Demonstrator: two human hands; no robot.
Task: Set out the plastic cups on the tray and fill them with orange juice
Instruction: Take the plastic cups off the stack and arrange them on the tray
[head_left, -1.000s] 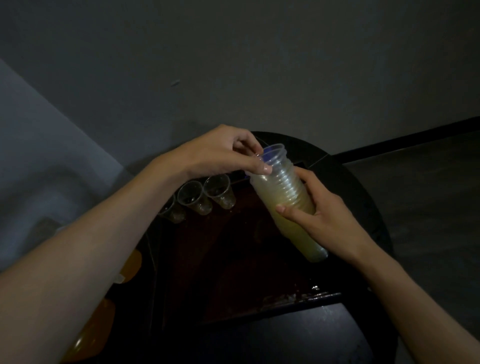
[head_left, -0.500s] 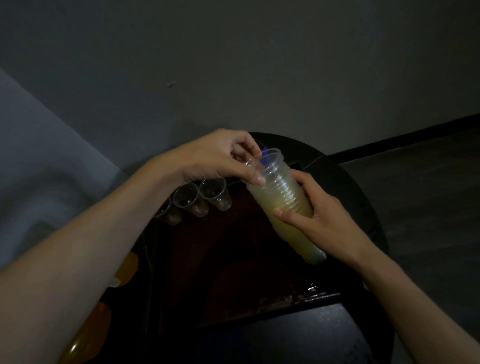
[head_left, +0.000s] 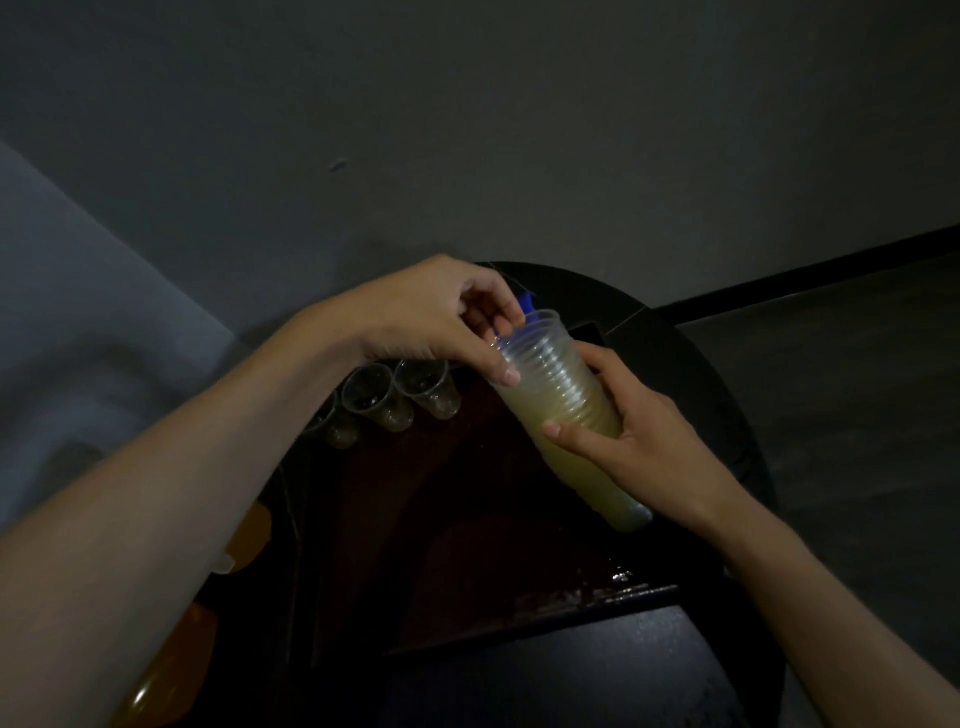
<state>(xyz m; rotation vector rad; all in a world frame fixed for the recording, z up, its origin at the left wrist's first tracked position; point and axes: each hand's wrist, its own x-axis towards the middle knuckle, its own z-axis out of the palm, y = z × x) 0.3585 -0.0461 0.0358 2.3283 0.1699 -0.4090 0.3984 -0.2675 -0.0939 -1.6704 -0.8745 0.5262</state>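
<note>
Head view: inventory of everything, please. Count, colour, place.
stack: one, clear-yellowish nested cups, tilted, held above the tray
cups: three seen, clear, row at tray's far left; leftmost partly hidden
tray: one, dark red, on table
table: one, black, round, under tray
blue item: one, behind stack's rim; unidentifiable
orange containers: two patches, lower left, beside left forearm
left hand: pinches stack's top rim
right hand: grips stack's middle
</note>
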